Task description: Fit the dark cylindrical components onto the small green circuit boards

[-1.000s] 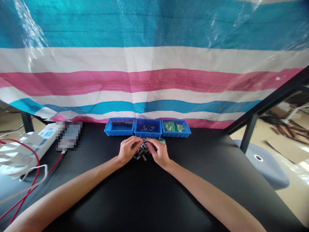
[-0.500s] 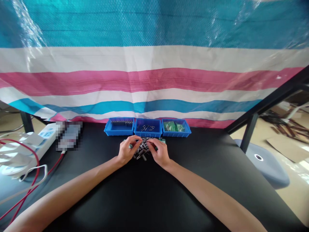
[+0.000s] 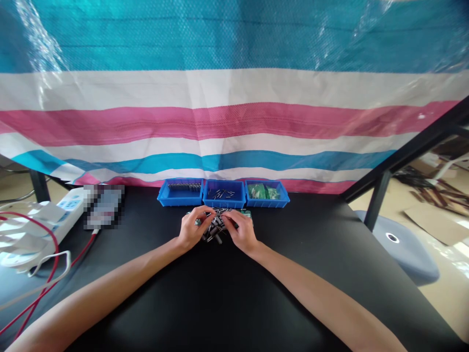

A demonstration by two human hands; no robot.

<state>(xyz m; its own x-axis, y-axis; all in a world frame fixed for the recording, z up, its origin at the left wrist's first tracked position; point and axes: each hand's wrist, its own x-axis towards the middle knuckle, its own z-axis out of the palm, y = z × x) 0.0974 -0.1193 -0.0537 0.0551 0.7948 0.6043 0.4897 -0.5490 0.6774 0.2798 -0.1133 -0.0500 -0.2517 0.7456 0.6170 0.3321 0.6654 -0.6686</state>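
A pile of small dark and silver metal cylinders and pins (image 3: 217,232) lies on the black table. Over its left side, my left hand (image 3: 192,227) is closed, thumb and fingertips pinched together. My right hand (image 3: 241,230) is closed the same way over the right side, its fingertips close to those of the left. Whatever the fingertips hold is too small to name. Bits of green material (image 3: 249,213) show beside the right hand, and a green spot also peeks out by the left fingers. The hands partly cover the pile.
Behind the pile stand three blue bins: the left bin (image 3: 180,201) with rowed cylinders, the middle bin (image 3: 224,200) with loose pins, the right bin (image 3: 269,202) with green packets. A power strip (image 3: 58,217), red cable (image 3: 54,274) and blurred-out device (image 3: 104,208) lie left. A striped sheet (image 3: 227,122) hangs behind.
Both hands stay over the pile in nearly the same pose. The right fingertips have shifted very slightly left. The bins and the pile look unchanged.
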